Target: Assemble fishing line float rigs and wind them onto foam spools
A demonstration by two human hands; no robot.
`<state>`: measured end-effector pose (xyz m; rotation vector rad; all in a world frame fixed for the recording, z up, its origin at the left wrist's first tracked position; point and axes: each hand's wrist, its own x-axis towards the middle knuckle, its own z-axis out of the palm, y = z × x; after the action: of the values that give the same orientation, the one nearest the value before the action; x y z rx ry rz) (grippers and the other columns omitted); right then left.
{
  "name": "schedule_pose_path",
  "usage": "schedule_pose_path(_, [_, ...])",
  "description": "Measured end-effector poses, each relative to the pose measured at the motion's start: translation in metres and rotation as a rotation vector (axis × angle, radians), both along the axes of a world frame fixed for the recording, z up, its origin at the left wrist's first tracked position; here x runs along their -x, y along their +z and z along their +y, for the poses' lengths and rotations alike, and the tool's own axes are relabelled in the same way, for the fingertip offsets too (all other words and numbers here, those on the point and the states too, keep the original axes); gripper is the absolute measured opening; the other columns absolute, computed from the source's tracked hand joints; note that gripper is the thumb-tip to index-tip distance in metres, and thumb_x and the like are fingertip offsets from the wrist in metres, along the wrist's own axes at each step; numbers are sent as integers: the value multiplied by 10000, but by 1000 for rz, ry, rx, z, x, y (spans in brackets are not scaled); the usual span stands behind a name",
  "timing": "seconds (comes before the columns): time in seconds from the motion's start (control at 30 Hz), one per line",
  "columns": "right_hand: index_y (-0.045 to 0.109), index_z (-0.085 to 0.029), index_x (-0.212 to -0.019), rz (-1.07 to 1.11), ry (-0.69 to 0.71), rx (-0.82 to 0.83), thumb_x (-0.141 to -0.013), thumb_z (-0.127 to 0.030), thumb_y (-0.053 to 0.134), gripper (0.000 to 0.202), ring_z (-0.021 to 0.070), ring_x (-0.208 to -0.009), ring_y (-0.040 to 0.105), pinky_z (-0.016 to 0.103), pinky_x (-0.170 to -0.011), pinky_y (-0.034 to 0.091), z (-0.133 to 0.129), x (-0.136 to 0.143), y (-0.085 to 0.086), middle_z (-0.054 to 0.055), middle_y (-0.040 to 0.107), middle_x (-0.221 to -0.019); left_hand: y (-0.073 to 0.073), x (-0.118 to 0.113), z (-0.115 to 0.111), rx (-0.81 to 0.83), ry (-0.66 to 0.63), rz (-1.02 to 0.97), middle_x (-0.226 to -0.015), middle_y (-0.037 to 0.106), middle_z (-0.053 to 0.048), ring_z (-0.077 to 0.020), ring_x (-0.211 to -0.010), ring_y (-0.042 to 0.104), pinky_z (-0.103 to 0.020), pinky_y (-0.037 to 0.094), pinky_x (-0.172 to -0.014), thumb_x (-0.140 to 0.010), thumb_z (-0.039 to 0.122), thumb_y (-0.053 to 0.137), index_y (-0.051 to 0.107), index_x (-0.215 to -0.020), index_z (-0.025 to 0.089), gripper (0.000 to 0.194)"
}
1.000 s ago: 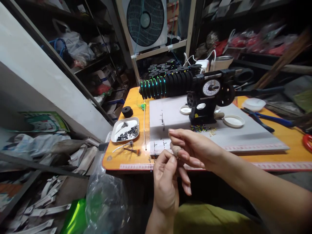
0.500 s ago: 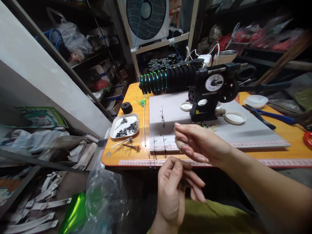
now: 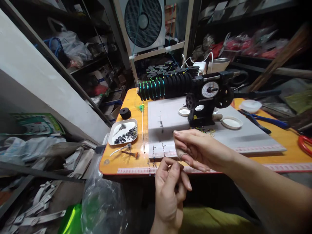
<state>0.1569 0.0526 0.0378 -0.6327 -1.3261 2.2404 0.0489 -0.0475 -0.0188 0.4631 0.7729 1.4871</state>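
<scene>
My left hand is closed in a pinch at the table's front edge, its fingers curled, with something too small to make out. Just above it, my right hand pinches thumb and forefinger together over the grey board; a tiny dark tip shows at the fingertips. A wrap circles one right finger. Left of the hands, short dark beaded pieces lie over the board's front edge. A white tray holds small black and metallic parts. Behind the hands stands a black machine with coils of green thread.
Around the machine are shallow white dishes, blue-handled pliers and red-handled scissors. A black spool sits behind the tray. A thin rod lies beside the board. A fan stands at the back.
The view has shifted, so the table sits slightly lower. My left hand's outer fingers have curled inward. My right hand keeps its pinch.
</scene>
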Motion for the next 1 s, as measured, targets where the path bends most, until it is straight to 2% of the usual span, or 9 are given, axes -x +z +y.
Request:
schedule_pose_path(0.13, [415,-198,-675,-56,15,-109,-932,-594,496,479,36,-259,361,138,-272,233,1,3,-4,-36,548,-470,-2,0,-3,16,3,-25,-538,613,35,28,-332,187,-92,91,-347,-853,421,753,536,-833,163,338])
schedule_pose_path(0.23, [538,-168,-821,-139,2,-262,-957,-559,495,417,61,-267,409,160,-275,271,11,3,-1,-16,600,-514,-6,0,-4,33,39,-24,-550,624,32,36,-320,188,-88,95,-339,-832,450,768,518,-818,164,380])
schedule_pose_path(0.37, [481,-199,-1292,-230,-267,-523,-1014,-338,501,311,54,-347,497,138,-346,362,40,11,13,-62,636,-626,-13,0,-1,68,96,100,-643,680,-4,17,-311,319,-93,148,-342,-858,507,717,561,-915,166,379])
schedule_pose_path(0.43, [453,-203,-1355,-271,-358,-614,-1016,-235,486,343,53,-340,495,140,-347,358,59,20,19,-76,627,-605,-18,2,1,49,108,177,-821,740,-73,-12,-345,453,-111,225,-357,-916,500,644,595,-1076,169,371])
schedule_pose_path(0.53, [568,-154,-1224,-332,-371,-680,-969,-144,536,256,63,-296,481,163,-323,339,81,33,22,-66,623,-539,-25,4,0,-13,133,268,-1237,687,-185,-97,-524,659,-179,421,-443,-962,488,571,566,-1277,212,419])
schedule_pose_path(0.63, [630,-129,-899,-352,-362,-689,-928,-112,586,55,48,-280,454,164,-314,316,89,37,23,-51,594,-488,-30,8,-8,-62,202,420,-1522,480,-182,-200,-832,739,-274,556,-628,-958,472,582,492,-1408,281,497])
schedule_pose_path(0.73, [544,-153,-718,-303,-376,-660,-975,-175,531,258,23,-305,435,144,-325,298,78,29,27,-53,554,-493,-29,15,-20,-9,188,658,-1448,564,-167,-275,-1102,684,-346,573,-808,-983,432,546,385,-1524,280,584])
schedule_pose_path(0.83, [549,-157,-738,-237,-316,-591,-1013,-272,448,315,22,-304,402,144,-312,264,59,12,36,-39,568,-520,-19,24,-28,38,132,931,-1341,649,-167,-304,-1244,611,-433,532,-951,-1018,397,456,338,-1561,245,576])
schedule_pose_path(1.0, [637,-125,-797,-178,-154,-490,-963,-408,518,349,34,-284,365,158,-288,206,31,-16,46,1,603,-519,7,36,-18,-90,106,1445,-1366,648,-144,-334,-1230,621,-496,482,-1009,-1007,302,441,574,-1388,213,413])
